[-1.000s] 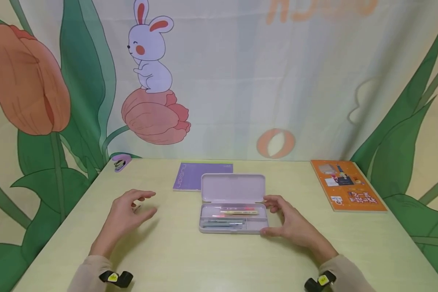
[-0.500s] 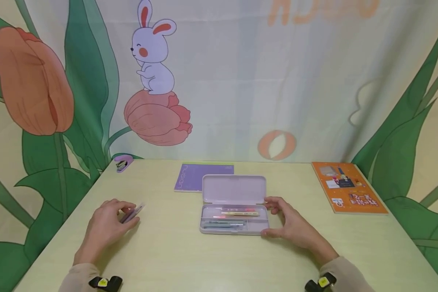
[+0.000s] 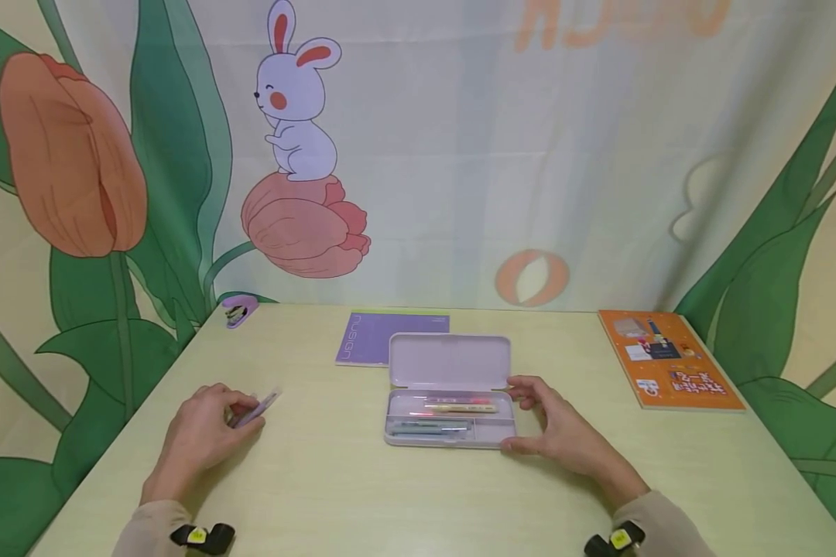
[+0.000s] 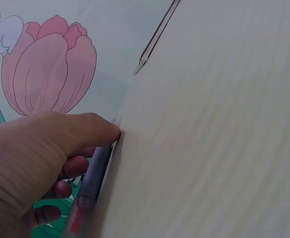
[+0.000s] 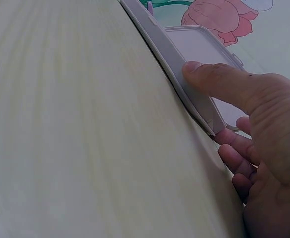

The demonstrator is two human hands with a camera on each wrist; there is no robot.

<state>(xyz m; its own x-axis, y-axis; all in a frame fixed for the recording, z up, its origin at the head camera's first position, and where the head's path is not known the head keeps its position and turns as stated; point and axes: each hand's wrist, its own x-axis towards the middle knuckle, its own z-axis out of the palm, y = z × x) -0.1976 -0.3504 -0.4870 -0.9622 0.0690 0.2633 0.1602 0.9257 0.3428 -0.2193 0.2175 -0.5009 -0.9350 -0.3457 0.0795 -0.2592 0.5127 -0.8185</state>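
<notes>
On the left part of the table my left hand [image 3: 202, 433] pinches a slim pen [image 3: 263, 404] between thumb and fingers, its clear tip pointing away to the right. The left wrist view shows the pen's dark purple barrel [image 4: 92, 173] and a red bit inside its clear end. An open pale lilac pencil case [image 3: 495, 432] lies mid-table, its lid [image 3: 449, 361] tilted back. Inside are a yellowish pen [image 3: 460, 408] and grey-green pens [image 3: 428, 428]. My right hand [image 3: 557, 425] grips the case's right end, the thumb [image 5: 199, 72] against its front side.
Behind the case lies a purple notebook [image 3: 369, 338], partly hidden by the lid. A lilac stapler [image 3: 240, 311] sits at the far left corner. An orange book [image 3: 669, 360] lies at the back right. A printed curtain [image 3: 425, 155] hangs behind the table.
My left hand has moved left and down towards the table, and a pen is now pinched in it where none showed before. The right hand stays on the pencil case.
</notes>
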